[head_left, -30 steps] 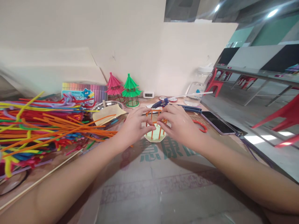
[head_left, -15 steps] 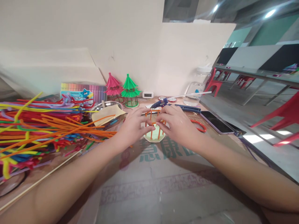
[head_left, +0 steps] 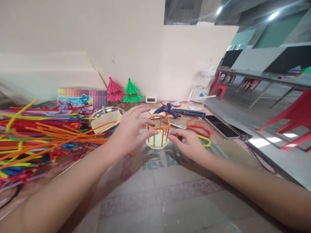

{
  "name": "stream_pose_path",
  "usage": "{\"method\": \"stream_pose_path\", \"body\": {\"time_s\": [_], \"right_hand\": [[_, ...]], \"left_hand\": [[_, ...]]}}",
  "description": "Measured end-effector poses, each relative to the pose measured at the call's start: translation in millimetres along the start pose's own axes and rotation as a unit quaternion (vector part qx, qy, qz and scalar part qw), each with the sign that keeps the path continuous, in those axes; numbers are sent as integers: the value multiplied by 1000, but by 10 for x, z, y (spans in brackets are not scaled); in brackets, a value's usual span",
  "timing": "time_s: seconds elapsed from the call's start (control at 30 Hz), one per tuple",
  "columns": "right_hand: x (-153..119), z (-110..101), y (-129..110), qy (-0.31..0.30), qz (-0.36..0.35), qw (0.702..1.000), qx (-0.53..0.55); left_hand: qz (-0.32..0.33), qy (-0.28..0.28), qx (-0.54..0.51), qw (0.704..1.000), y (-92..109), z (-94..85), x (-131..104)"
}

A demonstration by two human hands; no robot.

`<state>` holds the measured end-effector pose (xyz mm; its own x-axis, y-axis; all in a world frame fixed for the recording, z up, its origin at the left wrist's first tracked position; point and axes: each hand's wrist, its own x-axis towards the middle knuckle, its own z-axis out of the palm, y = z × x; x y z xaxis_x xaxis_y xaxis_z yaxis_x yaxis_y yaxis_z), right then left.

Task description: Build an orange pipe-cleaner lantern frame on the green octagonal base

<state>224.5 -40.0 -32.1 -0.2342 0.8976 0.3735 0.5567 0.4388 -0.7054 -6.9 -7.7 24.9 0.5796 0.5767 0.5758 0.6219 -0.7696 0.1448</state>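
A small cage-like frame of orange pipe cleaner posts with an orange top ring (head_left: 158, 116) stands upright on a pale green eight-sided base (head_left: 157, 142). My left hand (head_left: 133, 129) is at its left side, fingers spread, with thumb and fingertips at the posts; whether they touch I cannot tell. On the right, my right hand (head_left: 187, 142) rests low beside the posts, fingers loosely curled and apart, with nothing visible in them. Scissors with red and yellow handles (head_left: 200, 130) lie behind my right hand, and a blue glue gun (head_left: 167, 110) lies behind the frame.
A heap of coloured pipe cleaners (head_left: 48, 136) covers the left side. Further back are a metal bowl (head_left: 97, 113), a marker set (head_left: 80, 97), pink (head_left: 114, 90) and green (head_left: 132, 92) tiered models, a small clock (head_left: 151, 99) and a clear bottle (head_left: 201, 89). A phone (head_left: 221, 127) lies right.
Both hands have come away from the top ring. My right hand has dropped to the right side, uncovering the scissors; my left hand has opened wider. The view has shifted slightly.
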Motion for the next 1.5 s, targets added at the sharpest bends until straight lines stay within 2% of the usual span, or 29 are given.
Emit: {"method": "stream_pose_path", "body": {"time_s": [0.1, 0.2, 0.4, 0.53, 1.2, 1.5], "right_hand": [[22, 89, 45, -15, 30, 999, 35], [65, 127, 29, -20, 42, 997, 62], [113, 170, -33, -35, 50, 993, 99], [125, 191, -34, -30, 38, 991, 123], [119, 190, -8, -28, 27, 994, 100], [119, 210, 22, -24, 23, 994, 107]], "left_hand": [[16, 40, 29, 999, 86, 1, 0], [29, 52, 50, 997, 136, 79, -13], [36, 54, 59, 996, 150, 190, -12], [32, 56, 64, 996, 152, 197, -4], [43, 58, 98, 993, 155, 251, -11], [36, 50, 61, 996, 129, 224, -44]]}}
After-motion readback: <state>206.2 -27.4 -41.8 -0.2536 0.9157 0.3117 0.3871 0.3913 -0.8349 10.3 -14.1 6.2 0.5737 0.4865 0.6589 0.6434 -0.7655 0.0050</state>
